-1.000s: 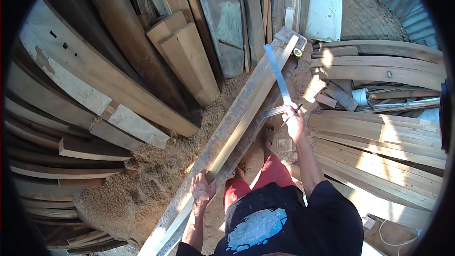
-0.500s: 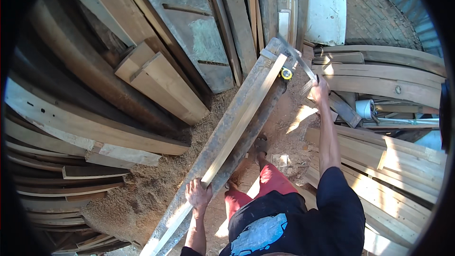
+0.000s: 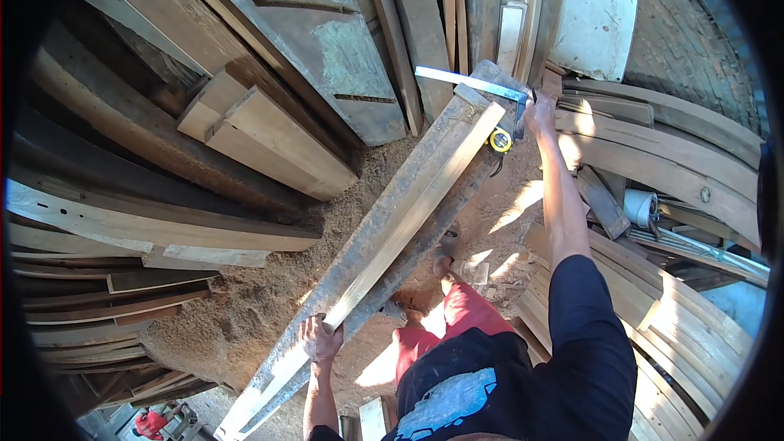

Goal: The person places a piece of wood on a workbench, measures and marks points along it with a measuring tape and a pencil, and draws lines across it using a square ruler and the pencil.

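Two banks of timber flank the work: left-hand planks (image 3: pixel 204 237), right-hand boards (image 3: pixel 686 318), both fanned out by the lens. Sawdust (image 3: pixel 261 294) covers the ground between the left bank and the table (image 3: pixel 492 75). Table is long, narrow and grey, running diagonally from lower left to upper centre; the person stands on its right side, in a dark top and red shorts.

Pale wood strip (image 3: pixel 412 216) lies lengthwise on the table, far end short of the table's far end. White panel (image 3: pixel 599 20) stands past that end, upper right. White bucket (image 3: pixel 639 207) sits among the stock on the right.

Metal square (image 3: pixel 465 83) is at the table's far end, just beyond the strip; blade points left across the table, dark stock on the right side. Blade contact with the table: cannot tell.

Hands: right hand (image 3: pixel 538 114) is closed around the square at its stock end, arm reaching out. Left hand (image 3: pixel 320 338) is nearer the body, bent over the strip, fingers pointing away; grip pressure not readable.

Small wood block (image 3: pixel 471 98) sits on the table by the blade. Yellow tape measure (image 3: pixel 501 140) is just beside the strip's far end, right side.
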A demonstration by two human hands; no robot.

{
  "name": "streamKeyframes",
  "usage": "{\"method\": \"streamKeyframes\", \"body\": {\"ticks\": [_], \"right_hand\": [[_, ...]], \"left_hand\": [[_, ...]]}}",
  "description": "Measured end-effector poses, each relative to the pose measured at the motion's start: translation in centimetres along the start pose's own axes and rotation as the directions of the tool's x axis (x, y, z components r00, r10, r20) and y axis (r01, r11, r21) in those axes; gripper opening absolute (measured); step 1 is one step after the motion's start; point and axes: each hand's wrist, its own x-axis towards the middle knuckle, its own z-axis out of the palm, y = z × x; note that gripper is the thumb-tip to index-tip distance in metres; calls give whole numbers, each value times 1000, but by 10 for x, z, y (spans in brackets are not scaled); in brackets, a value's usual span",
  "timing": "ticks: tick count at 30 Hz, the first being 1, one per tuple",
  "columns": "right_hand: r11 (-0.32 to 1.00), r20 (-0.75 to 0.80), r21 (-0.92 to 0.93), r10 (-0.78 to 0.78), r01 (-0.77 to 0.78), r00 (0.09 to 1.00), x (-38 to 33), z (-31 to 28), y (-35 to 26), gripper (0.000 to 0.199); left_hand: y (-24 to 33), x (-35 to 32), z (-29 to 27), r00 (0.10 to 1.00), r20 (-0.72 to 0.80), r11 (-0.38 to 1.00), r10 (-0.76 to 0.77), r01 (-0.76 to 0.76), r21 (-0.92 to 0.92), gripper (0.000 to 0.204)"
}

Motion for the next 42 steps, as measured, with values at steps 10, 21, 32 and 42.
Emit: {"method": "streamKeyframes", "body": {"ticks": [10,21,32,42], "right_hand": [[838,362,-486,-66,248,930,-109,2,-57,73],[919,485,87,-376,385,789,-202,19,-14,46],[637,926,90,-337,-766,-171,-434,40,-126,87],[907,833,402,-305,127,-461,-568,77,-264,57]], "left_hand": [[-2,-2,1,1000,13,999,-1,2,-40,47],[2,4,-15,995,102,998,-12,19,-68,69],[-3,-7,-35,990,135,956,-37,75,-284,79],[-17,-176,-12,897,-6,394,-442,188,-900,45]]}}
